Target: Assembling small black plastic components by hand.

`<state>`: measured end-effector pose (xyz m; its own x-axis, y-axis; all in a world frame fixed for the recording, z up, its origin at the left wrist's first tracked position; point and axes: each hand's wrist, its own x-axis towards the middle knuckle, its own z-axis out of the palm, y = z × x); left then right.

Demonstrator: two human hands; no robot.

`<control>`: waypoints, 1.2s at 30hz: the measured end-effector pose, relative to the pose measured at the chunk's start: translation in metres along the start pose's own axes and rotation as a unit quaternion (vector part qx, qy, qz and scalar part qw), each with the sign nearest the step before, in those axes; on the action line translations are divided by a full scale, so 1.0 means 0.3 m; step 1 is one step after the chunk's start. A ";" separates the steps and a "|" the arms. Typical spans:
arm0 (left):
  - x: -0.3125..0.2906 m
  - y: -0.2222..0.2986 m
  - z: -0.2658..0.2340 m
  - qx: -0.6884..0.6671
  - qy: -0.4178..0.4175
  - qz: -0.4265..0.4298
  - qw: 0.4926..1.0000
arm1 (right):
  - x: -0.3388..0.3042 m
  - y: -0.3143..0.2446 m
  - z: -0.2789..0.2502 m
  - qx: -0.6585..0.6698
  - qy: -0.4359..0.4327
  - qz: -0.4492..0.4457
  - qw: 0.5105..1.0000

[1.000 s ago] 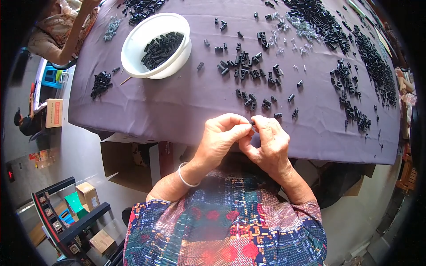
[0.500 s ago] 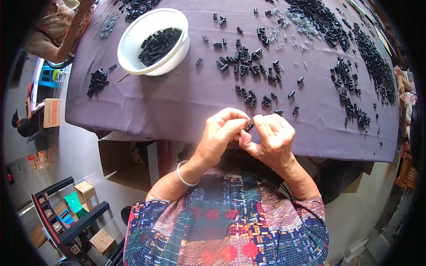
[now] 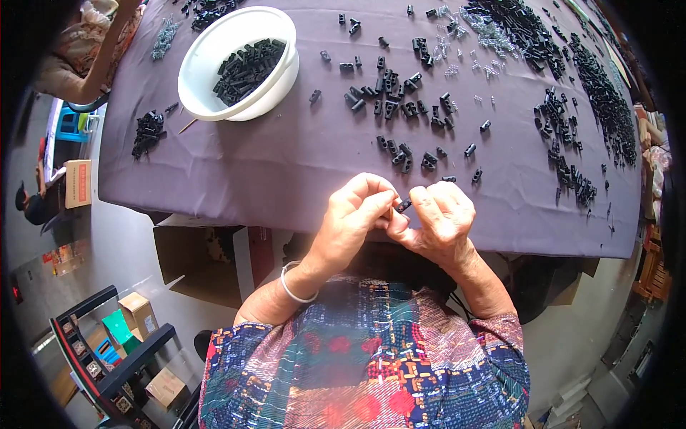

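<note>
A small black plastic part point(image 3: 404, 205) is pinched between the thumb and forefinger of my right hand point(image 3: 444, 220) at the table's near edge. Close against it, my left hand point(image 3: 356, 218) has its thumb and forefinger pressed together at the part's left end; whatever they hold is too small to make out. Just beyond my hands lie scattered black plastic parts point(image 3: 429, 161), some in a loose cluster point(image 3: 389, 89). Small metal springs point(image 3: 493, 69) lie farther off, beside a large heap of black pieces point(image 3: 518, 39).
On the left stands a white bowl point(image 3: 280, 89) holding many black pieces, with a small black pile point(image 3: 148, 133) and a thin stick point(image 3: 187, 126) nearby. More black pieces point(image 3: 564, 154) lie to the right. Another person's arm point(image 3: 89, 75) reaches in at the far left.
The black part has turned slightly and shows more between my fingers. My hands stay almost in place, while the view has shifted a little.
</note>
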<state>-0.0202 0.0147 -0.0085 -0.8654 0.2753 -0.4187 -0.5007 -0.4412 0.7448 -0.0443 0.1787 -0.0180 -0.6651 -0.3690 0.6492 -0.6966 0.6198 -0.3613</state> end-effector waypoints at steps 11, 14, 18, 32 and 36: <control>-0.001 0.000 -0.012 -0.025 -0.027 -0.005 0.999 | -0.005 0.000 0.008 0.011 0.016 0.004 1.000; -0.002 0.000 -0.015 -0.012 -0.031 -0.008 0.999 | -0.014 0.002 0.011 0.017 0.022 0.007 1.000; -0.001 -0.002 -0.016 -0.013 -0.042 -0.002 0.999 | -0.017 0.001 0.008 0.017 0.027 0.004 0.999; 0.002 0.019 -0.001 0.040 -0.035 -0.010 0.999 | -0.005 0.018 0.009 0.023 0.036 -0.022 0.999; -0.011 0.010 -0.001 0.116 -0.028 0.021 0.993 | -0.027 0.006 0.013 0.021 -0.003 -0.020 1.000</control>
<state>-0.0189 0.0123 -0.0050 -0.8796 0.3101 -0.3608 -0.4409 -0.2464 0.8631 -0.0412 0.1802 -0.0264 -0.6375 -0.3972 0.6602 -0.7338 0.5743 -0.3630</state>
